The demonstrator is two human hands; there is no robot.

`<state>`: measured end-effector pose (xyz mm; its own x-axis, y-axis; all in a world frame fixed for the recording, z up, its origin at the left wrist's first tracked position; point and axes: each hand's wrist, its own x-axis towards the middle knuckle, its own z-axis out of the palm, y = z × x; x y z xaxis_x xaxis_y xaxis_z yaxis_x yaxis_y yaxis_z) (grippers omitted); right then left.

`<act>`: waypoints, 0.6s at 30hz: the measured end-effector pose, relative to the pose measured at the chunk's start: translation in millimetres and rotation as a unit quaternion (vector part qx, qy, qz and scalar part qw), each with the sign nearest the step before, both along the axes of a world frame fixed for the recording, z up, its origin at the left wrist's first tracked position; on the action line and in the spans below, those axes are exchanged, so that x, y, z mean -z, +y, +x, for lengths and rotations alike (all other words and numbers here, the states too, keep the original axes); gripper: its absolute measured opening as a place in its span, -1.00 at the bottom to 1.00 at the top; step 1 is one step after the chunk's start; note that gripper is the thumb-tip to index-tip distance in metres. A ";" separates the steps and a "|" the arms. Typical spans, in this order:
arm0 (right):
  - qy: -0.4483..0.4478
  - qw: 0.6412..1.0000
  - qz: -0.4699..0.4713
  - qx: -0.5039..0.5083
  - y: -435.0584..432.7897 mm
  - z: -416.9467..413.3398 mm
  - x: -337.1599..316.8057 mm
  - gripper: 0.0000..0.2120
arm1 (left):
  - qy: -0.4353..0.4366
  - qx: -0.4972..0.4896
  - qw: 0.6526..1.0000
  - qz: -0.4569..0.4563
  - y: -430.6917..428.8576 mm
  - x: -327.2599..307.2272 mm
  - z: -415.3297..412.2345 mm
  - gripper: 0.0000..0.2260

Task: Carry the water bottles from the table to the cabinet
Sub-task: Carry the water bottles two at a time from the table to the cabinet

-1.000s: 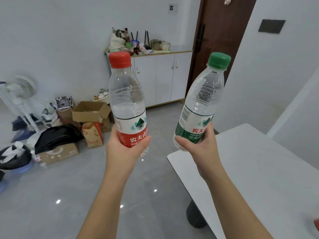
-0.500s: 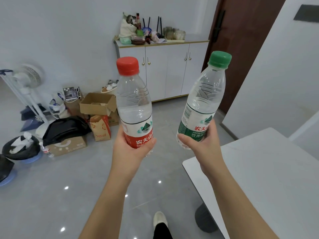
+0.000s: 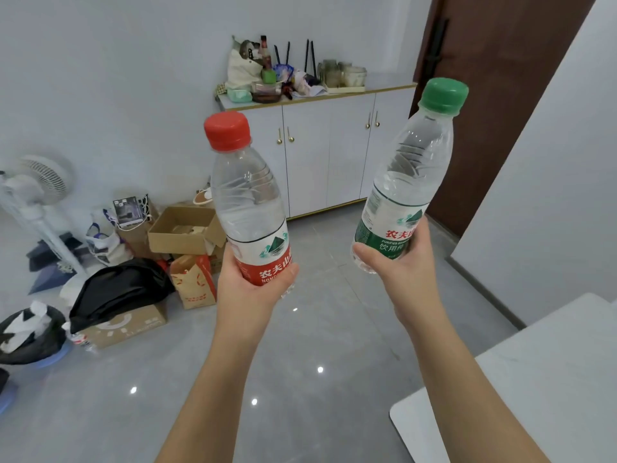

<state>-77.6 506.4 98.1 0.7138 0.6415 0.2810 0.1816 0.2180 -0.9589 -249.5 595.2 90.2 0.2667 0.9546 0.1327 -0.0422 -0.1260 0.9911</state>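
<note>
My left hand (image 3: 248, 292) grips the base of a clear water bottle with a red cap and red label (image 3: 247, 198), held upright in front of me. My right hand (image 3: 404, 272) grips a second clear bottle with a green cap and green label (image 3: 409, 182), tilted slightly right. Both are raised above the grey floor. The white cabinet (image 3: 337, 155) with gold handles stands against the far wall behind the bottles; its top is cluttered on the left and middle. The white table (image 3: 547, 379) shows only its corner at the lower right.
Cardboard boxes (image 3: 182, 228), a black bag (image 3: 120, 289), a paper bag and a white fan (image 3: 36, 185) crowd the floor at the left. A brown door (image 3: 494, 95) is right of the cabinet; a white wall (image 3: 551, 195) juts in at the right.
The view has advanced toward the cabinet, which now looks larger. The table has slid further to the lower right. Both hands still hold their bottles the same way.
</note>
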 end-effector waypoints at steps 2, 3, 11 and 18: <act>-0.002 1.000 -0.002 0.000 22.8 8.2 -0.4 -0.35 | 0.003 0.000 1.000 0.001 18.7 -1.5 7.7 -0.39; -0.002 1.000 -0.006 -0.001 32.2 11.4 0.3 -0.36 | 0.002 0.002 1.000 0.001 27.3 -2.1 11.7 -0.40; 0.007 0.999 -0.040 0.016 91.9 27.0 14.9 -0.36 | 0.023 0.031 0.999 0.002 99.9 3.3 44.0 -0.48; 0.000 0.994 -0.029 0.105 173.4 52.4 10.7 -0.33 | 0.020 0.127 0.991 0.040 208.1 -3.5 89.6 -0.48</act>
<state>-25.2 679.8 87.4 0.8335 0.4932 0.2491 0.2183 0.1202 -0.9684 -159.8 803.3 93.7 0.5037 0.8428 0.1895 -0.0438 -0.1942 0.9800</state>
